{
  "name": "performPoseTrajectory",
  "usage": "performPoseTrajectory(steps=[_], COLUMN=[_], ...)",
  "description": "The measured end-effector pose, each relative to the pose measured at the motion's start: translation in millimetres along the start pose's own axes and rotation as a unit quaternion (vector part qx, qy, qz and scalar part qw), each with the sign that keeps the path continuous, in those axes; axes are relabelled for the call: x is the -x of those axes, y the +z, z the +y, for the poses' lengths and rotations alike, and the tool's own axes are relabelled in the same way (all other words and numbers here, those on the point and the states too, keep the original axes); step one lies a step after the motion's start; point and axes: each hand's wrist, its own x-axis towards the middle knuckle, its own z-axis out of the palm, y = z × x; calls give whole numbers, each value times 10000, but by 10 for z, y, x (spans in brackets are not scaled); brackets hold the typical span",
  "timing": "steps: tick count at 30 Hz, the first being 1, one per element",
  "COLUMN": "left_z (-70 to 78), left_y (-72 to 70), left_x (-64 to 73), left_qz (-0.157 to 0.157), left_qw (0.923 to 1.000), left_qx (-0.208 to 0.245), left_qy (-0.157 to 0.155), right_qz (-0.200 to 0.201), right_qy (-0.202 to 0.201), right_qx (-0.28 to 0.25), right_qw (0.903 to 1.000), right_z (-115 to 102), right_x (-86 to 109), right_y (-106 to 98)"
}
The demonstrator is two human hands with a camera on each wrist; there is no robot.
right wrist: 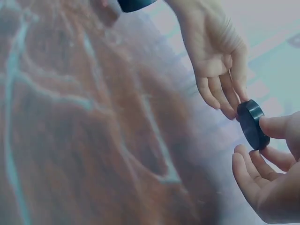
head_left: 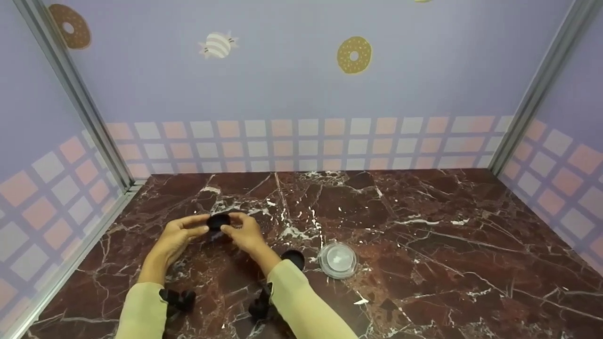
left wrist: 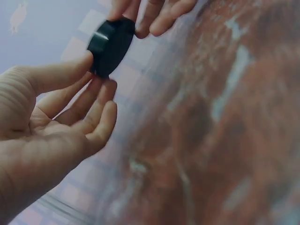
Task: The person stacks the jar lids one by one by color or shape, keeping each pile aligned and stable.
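Observation:
Between both hands a round black lid (head_left: 218, 221) is held up over the marble-patterned table (head_left: 452, 263). My left hand (head_left: 175, 238) pinches one edge between thumb and fingers. From the opposite edge my right hand (head_left: 247, 234) pinches it the same way. In the left wrist view the lid (left wrist: 110, 47) is tilted, showing a smooth shiny side wall and a dark face. Seen from the right wrist, the lid (right wrist: 253, 124) stands nearly on edge between the two sets of fingertips.
Beside my right forearm lies a second round black piece (head_left: 293, 259), partly covered by the sleeve. Just right of it sits a clear round container (head_left: 338, 260). Patterned panels (head_left: 306, 84) enclose the table at the back and both sides.

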Motion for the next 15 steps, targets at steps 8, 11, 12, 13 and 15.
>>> performPoseTrajectory(steps=[8, 11, 12, 13, 15], left_z=[214, 287, 311, 336, 384], left_y=[114, 198, 232, 268, 341], left_x=[62, 82, 89, 96, 109], left_qz=[-149, -129, -107, -89, -48], left_qw=[9981, 9972, 9969, 9965, 9957], left_qx=[502, 609, 629, 645, 669], left_qy=[332, 414, 468, 519, 638], right_qz=[-157, -269, -297, -324, -349], right_qy=[-291, -177, -146, -101, -31], right_qx=[-60, -265, -358, -459, -635], right_qw=[9994, 9991, 9988, 9984, 9974], right_z=[-200, -265, -285, -307, -344], right_x=[70, 77, 79, 82, 91], right_y=[-227, -322, -356, -393, -464])
